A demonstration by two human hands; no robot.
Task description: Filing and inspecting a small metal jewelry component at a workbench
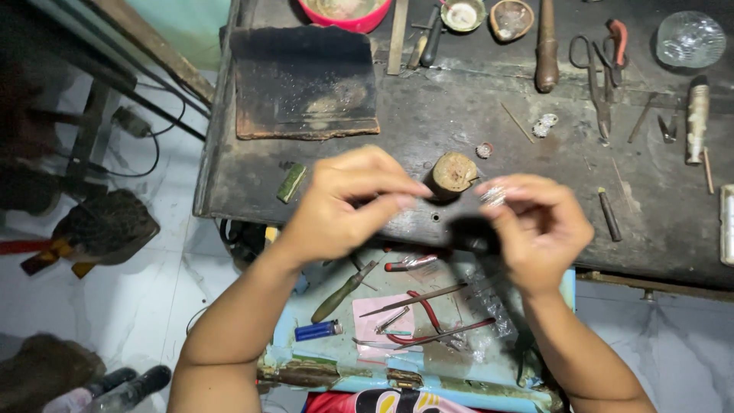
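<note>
My left hand (348,203) hovers over the front edge of a dark worn workbench (474,115), its fingers pinched together; whether something thin lies between them I cannot tell. My right hand (539,226) is raised beside it, pinching a small silvery piece (495,196) between thumb and fingers. A short round wooden stump (454,171) stands on the bench just behind and between both hands.
On the bench lie a charred flat block (306,84), scissors (595,76), red-handled pliers (615,42), a wooden handle (546,46), small bowls (511,18), a glass dish (690,38). A blue tray (413,321) below holds pliers, tweezers, a file, a lighter.
</note>
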